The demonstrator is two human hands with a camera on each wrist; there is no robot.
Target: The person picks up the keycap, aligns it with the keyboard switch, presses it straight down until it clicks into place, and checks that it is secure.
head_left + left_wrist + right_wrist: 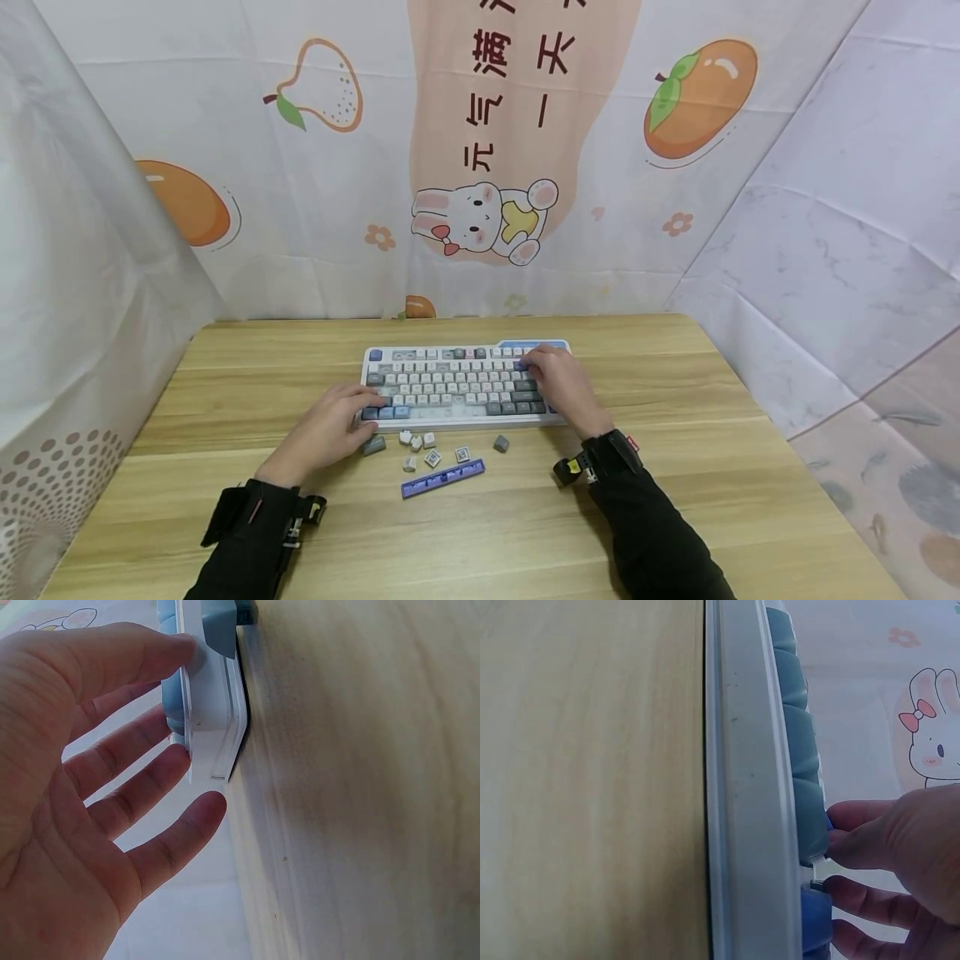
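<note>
The left hand (327,427) lies loosely at the front left corner of the keyboard (459,388), thumb against the front side of the white case, other fingers spread and relaxed; it grasps nothing firmly and seems placed there to steady the board. The right hand (564,387) reaches over the right end, thumb and forefinger appearing to pinch a violet-blue keycap (520,365) near the back right corner, probably because so small a piece needs a fingertip hold; its fit on the switch is hidden.

The keyboard sits flat on the tabletop (645,500), about midway between the left and right edges and just short of the far edge, its long sides roughly parallel with that edge. Its caps are smooth, matte-looking plastic in white, greys and blues, with a pale, uncapped strip along the front row.

Between the keyboard and the near side lie small, squarish white keycaps (429,439), some showing hollow undersides, a wider grey keycap (373,446) and a lone grey keycap (501,444), perhaps kept there for easy reach. Nearer still, a long violet bar (442,479) lies aslant, ribbed side up.

Black straps (611,454) circle both wrists. Beyond the wood-grained tabletop hangs creased, fruit-printed cloth (322,208).
</note>
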